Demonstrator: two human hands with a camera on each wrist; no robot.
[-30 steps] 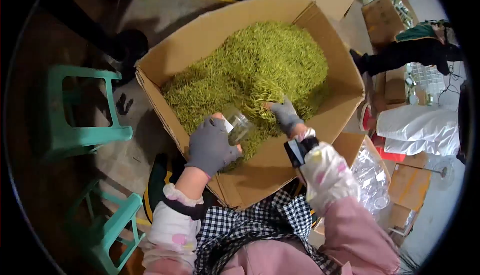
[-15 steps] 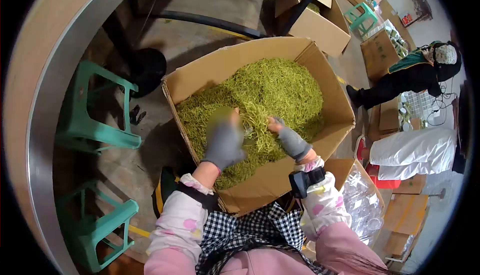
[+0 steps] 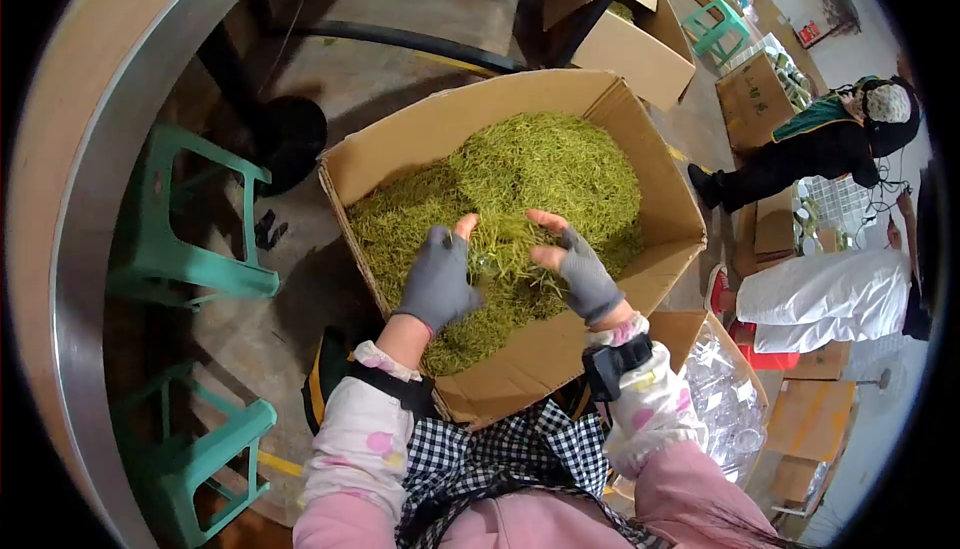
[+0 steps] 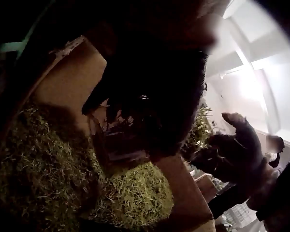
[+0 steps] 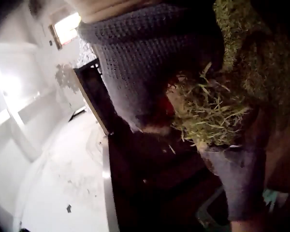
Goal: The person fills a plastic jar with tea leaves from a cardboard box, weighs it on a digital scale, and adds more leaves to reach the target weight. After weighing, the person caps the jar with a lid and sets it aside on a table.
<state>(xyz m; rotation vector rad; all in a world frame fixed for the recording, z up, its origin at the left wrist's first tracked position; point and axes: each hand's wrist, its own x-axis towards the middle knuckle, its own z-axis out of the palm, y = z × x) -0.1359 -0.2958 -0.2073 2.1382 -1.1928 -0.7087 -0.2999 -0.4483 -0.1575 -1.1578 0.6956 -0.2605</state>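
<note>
My left hand [image 3: 437, 274], in a grey fingerless glove, grips a clear plastic jar [image 4: 121, 145] above the heap. Most of the jar is hidden by that hand and by green leaves in the head view. Thin dried green leaves [image 5: 212, 111], like tea, pile up loosely at the jar's mouth. My right hand [image 3: 585, 274], gloved the same way, is just right of the jar, thumb and fingers spread apart beside these leaves. Under both hands a big heap of the same leaves [image 3: 550, 164] fills a large cardboard box [image 3: 420, 134].
A carton of clear plastic jars [image 3: 720, 409] stands right of the box. Green plastic stools [image 3: 200, 274] are on the left, near a metal-edged table [image 3: 75, 199]. At the back is another open carton [image 3: 635, 54]. A person in dark clothes [image 3: 800, 164] stands at the right.
The right hand has come up out of the heap to the jar's mouth, and its fingers have spread. The jar, tilted in plain sight earlier, is now mostly covered by leaves. The head view has shifted.
</note>
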